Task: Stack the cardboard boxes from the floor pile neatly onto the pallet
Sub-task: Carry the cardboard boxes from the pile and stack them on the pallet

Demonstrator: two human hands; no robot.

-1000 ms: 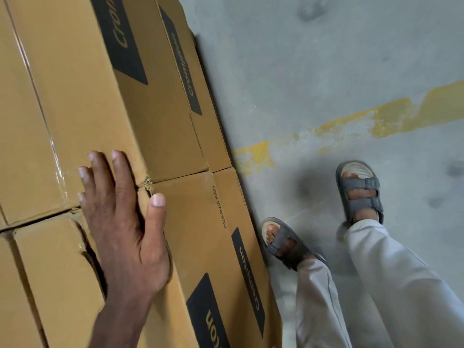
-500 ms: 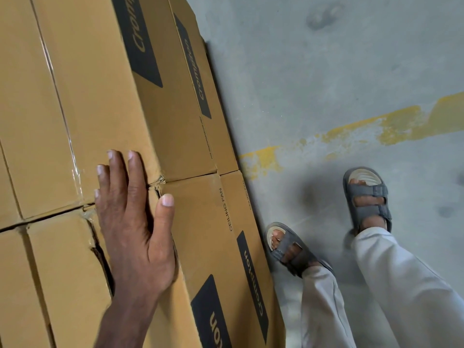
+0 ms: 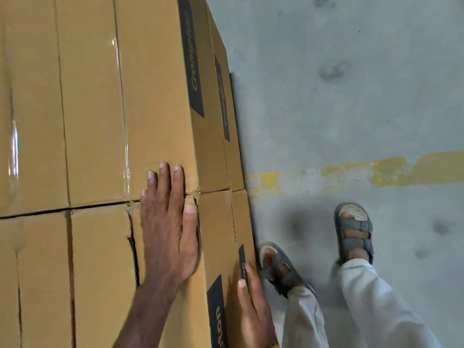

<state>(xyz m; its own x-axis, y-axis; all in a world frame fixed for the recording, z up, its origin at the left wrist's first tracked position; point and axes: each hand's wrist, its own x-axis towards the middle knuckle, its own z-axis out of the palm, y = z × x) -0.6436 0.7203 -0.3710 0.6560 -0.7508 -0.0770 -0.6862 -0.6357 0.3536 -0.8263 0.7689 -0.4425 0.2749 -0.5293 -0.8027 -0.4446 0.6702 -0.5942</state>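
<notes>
Left hand (image 3: 168,222) flat on the stacked cardboard boxes (image 3: 95,109), fingers straight and together, spanning a seam. Right hand (image 3: 253,305) flat against the near box (image 3: 218,234) side, fingers straight, blurred.

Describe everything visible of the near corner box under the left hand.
The near corner box is brown cardboard with a dark logo band down its side. Its top centre seam gapes open, and the far edge is crumpled. It lies flat, butted against the box beyond. The left hand presses flat on its top, fingertips over that joint; the right hand, blurred, lies against its side.
</notes>
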